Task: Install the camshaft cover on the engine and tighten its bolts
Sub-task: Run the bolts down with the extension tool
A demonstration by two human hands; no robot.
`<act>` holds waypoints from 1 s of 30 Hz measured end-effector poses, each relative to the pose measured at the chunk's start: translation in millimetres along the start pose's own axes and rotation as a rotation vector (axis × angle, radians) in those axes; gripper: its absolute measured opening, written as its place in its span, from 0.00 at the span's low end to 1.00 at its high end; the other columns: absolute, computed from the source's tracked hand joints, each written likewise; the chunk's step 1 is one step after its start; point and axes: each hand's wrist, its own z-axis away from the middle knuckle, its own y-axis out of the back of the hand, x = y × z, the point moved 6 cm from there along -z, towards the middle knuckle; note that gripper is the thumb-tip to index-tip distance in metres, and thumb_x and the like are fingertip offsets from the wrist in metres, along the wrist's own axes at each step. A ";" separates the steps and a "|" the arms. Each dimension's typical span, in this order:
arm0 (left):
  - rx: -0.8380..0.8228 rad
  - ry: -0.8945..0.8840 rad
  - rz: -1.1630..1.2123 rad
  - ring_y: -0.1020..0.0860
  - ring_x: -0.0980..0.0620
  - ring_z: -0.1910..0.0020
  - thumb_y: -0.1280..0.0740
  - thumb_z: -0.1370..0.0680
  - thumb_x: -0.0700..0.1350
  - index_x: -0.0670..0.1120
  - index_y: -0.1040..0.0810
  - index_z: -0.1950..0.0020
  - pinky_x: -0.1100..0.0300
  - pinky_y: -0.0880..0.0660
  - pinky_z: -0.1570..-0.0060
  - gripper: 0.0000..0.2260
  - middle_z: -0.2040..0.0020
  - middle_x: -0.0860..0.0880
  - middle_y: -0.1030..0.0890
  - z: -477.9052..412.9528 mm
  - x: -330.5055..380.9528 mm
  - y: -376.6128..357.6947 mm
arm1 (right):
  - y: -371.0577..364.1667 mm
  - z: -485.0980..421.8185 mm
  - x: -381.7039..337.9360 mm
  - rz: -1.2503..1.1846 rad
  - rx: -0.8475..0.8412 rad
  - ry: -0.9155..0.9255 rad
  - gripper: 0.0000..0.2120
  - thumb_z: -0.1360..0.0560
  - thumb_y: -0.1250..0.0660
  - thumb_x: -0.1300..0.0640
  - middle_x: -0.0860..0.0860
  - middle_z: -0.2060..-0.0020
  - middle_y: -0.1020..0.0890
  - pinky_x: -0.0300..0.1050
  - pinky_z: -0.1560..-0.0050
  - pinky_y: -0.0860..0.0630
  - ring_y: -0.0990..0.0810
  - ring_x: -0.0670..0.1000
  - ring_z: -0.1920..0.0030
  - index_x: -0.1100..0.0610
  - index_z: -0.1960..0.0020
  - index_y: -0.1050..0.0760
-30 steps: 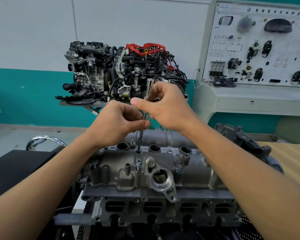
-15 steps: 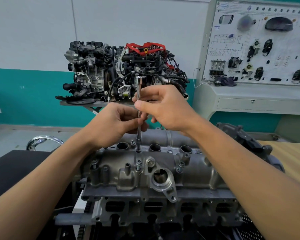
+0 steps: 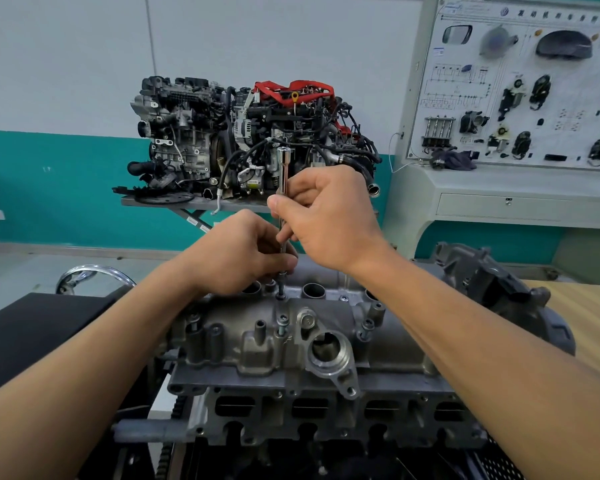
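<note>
Grey camshaft cover (image 3: 326,327); chrome extension bar (image 3: 283,168); teal wall band (image 3: 49,181) (white above).

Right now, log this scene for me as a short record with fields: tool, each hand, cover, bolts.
tool: extension bar, upright, tip on a bolt between two round wells of the cover
right hand: pinches the bar's upper shaft
left hand: pinches the shaft low, near the tip
camshaft cover: sits on the engine
near bolt: stands raised, seemingly not driven home
</note>
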 end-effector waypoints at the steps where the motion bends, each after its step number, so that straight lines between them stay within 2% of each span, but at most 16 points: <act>1: -0.001 0.001 0.002 0.21 0.59 0.74 0.25 0.25 0.42 0.54 0.19 0.70 0.70 0.28 0.71 0.15 0.72 0.54 0.18 0.3 0.0 -0.1 | -0.6 -0.4 -0.6 0.005 0.007 0.000 0.11 0.26 0.28 0.64 0.56 0.75 0.18 0.52 0.72 0.19 0.17 0.49 0.76 0.70 0.63 0.22; 3: -0.002 -0.002 0.007 0.23 0.61 0.75 0.25 0.25 0.41 0.56 0.20 0.72 0.71 0.30 0.72 0.17 0.74 0.56 0.19 1.2 1.5 -0.2 | -1.9 -2.6 -1.0 0.015 -0.026 -0.014 0.10 0.26 0.28 0.64 0.57 0.74 0.17 0.52 0.70 0.18 0.17 0.49 0.75 0.70 0.63 0.22; 5: 0.015 -0.003 0.004 0.21 0.59 0.74 0.25 0.25 0.42 0.55 0.19 0.70 0.69 0.27 0.71 0.15 0.73 0.55 0.18 2.4 2.9 2.1 | -3.0 -5.4 -2.4 -0.006 -0.085 -0.028 0.09 0.25 0.28 0.64 0.57 0.72 0.17 0.53 0.68 0.18 0.17 0.51 0.74 0.69 0.61 0.21; 7: 0.080 -0.012 0.041 0.18 0.52 0.70 0.25 0.25 0.42 0.49 0.17 0.65 0.57 0.19 0.65 0.09 0.70 0.50 0.16 3.8 5.2 9.9 | -0.8 -9.5 -7.8 -0.050 -0.104 -0.012 0.07 0.24 0.30 0.64 0.58 0.69 0.16 0.51 0.68 0.19 0.16 0.52 0.73 0.68 0.58 0.20; 9: 0.187 -0.032 0.065 0.16 0.43 0.65 0.25 0.25 0.43 0.45 0.15 0.61 0.47 0.18 0.58 0.05 0.67 0.47 0.15 6.9 6.7 22.4 | -1.1 -17.0 -16.2 -0.105 -0.114 0.027 0.07 0.23 0.32 0.64 0.58 0.65 0.15 0.45 0.70 0.20 0.17 0.53 0.72 0.67 0.56 0.19; 10: 0.240 -0.039 0.049 0.17 0.41 0.64 0.25 0.25 0.44 0.45 0.15 0.60 0.44 0.19 0.59 0.06 0.67 0.46 0.15 8.8 6.6 29.5 | -3.9 -21.3 -20.6 -0.126 -0.122 0.047 0.08 0.22 0.33 0.65 0.58 0.64 0.15 0.42 0.70 0.22 0.18 0.52 0.71 0.68 0.56 0.19; 12: 0.334 -0.022 -0.018 0.18 0.43 0.67 0.24 0.26 0.47 0.46 0.15 0.63 0.48 0.19 0.63 0.07 0.69 0.48 0.16 15.1 1.6 44.8 | -15.5 -29.1 -27.9 -0.154 -0.148 0.071 0.08 0.21 0.35 0.65 0.59 0.62 0.15 0.38 0.71 0.24 0.19 0.51 0.71 0.69 0.54 0.19; 14: 0.397 0.020 -0.054 0.21 0.56 0.75 0.23 0.27 0.48 0.50 0.15 0.65 0.61 0.23 0.70 0.07 0.72 0.53 0.17 24.4 -9.4 57.4 | -32.8 -34.1 -30.8 -0.177 -0.192 0.061 0.09 0.20 0.38 0.66 0.59 0.61 0.15 0.37 0.72 0.26 0.21 0.50 0.72 0.68 0.53 0.21; 15: 0.414 0.044 -0.070 0.25 0.60 0.77 0.23 0.28 0.48 0.51 0.15 0.65 0.67 0.27 0.72 0.07 0.73 0.55 0.18 29.2 -14.8 60.8 | -42.2 -35.2 -30.7 -0.185 -0.222 0.049 0.09 0.19 0.39 0.66 0.58 0.60 0.15 0.36 0.72 0.26 0.22 0.49 0.72 0.67 0.53 0.21; 16: 0.428 0.069 -0.090 0.27 0.62 0.77 0.23 0.28 0.48 0.51 0.15 0.65 0.68 0.30 0.74 0.07 0.74 0.54 0.19 33.2 -19.8 62.7 | -51.1 -35.4 -29.9 -0.189 -0.253 0.039 0.09 0.19 0.40 0.66 0.56 0.61 0.16 0.36 0.72 0.27 0.23 0.48 0.72 0.65 0.52 0.22; 18: 0.455 0.112 -0.121 0.29 0.61 0.77 0.22 0.29 0.49 0.48 0.15 0.64 0.67 0.32 0.74 0.07 0.75 0.51 0.20 38.7 -27.4 62.5 | -64.8 -35.7 -27.2 -0.186 -0.301 0.029 0.09 0.18 0.41 0.67 0.54 0.61 0.16 0.35 0.72 0.28 0.24 0.47 0.72 0.67 0.51 0.22; 23: 0.536 0.152 -0.148 0.28 0.59 0.76 0.23 0.29 0.50 0.49 0.19 0.69 0.68 0.35 0.75 0.12 0.76 0.55 0.23 41.3 -33.8 60.9 | -75.3 -39.1 -22.2 -0.219 -0.316 0.034 0.09 0.19 0.41 0.67 0.53 0.62 0.16 0.35 0.71 0.28 0.25 0.46 0.72 0.68 0.49 0.22; 27: 0.527 0.162 -0.186 0.22 0.57 0.71 0.24 0.27 0.51 0.51 0.20 0.69 0.62 0.28 0.71 0.12 0.73 0.54 0.20 45.1 -37.2 58.4 | -78.8 -38.5 -18.3 -0.250 -0.337 0.023 0.08 0.18 0.40 0.67 0.53 0.62 0.16 0.37 0.72 0.27 0.25 0.47 0.72 0.66 0.50 0.22; 30: 0.522 0.158 -0.196 0.22 0.59 0.70 0.24 0.27 0.51 0.52 0.19 0.66 0.71 0.33 0.72 0.09 0.71 0.55 0.19 45.5 -36.7 56.2 | -78.5 -36.4 -13.4 -0.305 -0.327 0.020 0.07 0.18 0.40 0.66 0.52 0.63 0.16 0.38 0.72 0.27 0.26 0.46 0.72 0.64 0.48 0.22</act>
